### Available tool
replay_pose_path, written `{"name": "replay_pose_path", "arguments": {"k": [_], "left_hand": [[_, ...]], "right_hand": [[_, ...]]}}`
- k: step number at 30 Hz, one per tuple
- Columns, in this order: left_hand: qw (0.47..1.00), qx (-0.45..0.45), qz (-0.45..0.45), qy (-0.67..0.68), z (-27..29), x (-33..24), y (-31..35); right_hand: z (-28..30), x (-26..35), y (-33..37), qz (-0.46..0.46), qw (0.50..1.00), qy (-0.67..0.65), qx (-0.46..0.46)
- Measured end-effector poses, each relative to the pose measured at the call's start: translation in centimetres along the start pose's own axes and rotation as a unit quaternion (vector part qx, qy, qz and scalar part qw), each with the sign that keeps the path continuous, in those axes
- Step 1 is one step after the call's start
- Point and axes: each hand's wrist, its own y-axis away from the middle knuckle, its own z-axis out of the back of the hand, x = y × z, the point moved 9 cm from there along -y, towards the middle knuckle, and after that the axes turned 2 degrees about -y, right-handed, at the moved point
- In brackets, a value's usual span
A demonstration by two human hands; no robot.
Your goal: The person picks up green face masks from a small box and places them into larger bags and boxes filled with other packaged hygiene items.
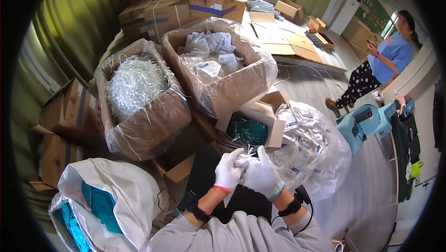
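My left hand (228, 170), in a white glove with a red cuff, is closed on a bunch of thin white strips (246, 158). My right hand (263, 174), gloved in white with a blue cuff, meets it from the other side, its fingers closed around the same bunch. Loose strip ends stick up between the two hands. Just beyond them stands an open cardboard box (274, 133) with teal pieces (247, 130) and a few white strips inside. To its right, a clear plastic bag (332, 159) is filled with small printed packets (299, 133).
A lined box (153, 136) heaped with white strips (136, 86) stands at the left, beside another lined box (260, 80) of clear packets. A white sack (134, 189) holding teal pieces sits near left. A person (392, 52) stands at far right, near light-blue chairs (355, 129).
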Motion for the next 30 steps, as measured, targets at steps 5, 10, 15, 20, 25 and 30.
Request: {"name": "replay_pose_path", "arguments": {"k": [5,10,15,20,25,30], "left_hand": [[0.985,-0.085,-0.042,0.147,-0.2,3.9,-1.3],[0.857,-0.096,0.201,0.465,1.4,9.2,-4.5],[0.815,0.018,0.250,0.523,4.2,12.1,-3.0],[0.807,0.031,0.423,0.411,9.0,12.3,1.1],[0.741,-0.157,0.077,0.649,28.4,5.6,-14.1],[0.911,-0.127,-0.046,0.390,35.5,21.0,-17.2]], "right_hand": [[-3.1,2.4,2.0,0.096,0.958,0.264,-0.055],[-7.1,3.1,5.3,0.045,0.994,0.100,-0.010],[1.3,1.0,6.8,0.030,0.970,0.093,-0.222],[7.1,-4.3,9.5,-0.028,0.937,0.010,-0.348],[8.6,-5.9,11.3,-0.021,0.941,-0.003,-0.339],[6.4,-4.7,9.7,-0.007,0.954,0.016,-0.298]]}}
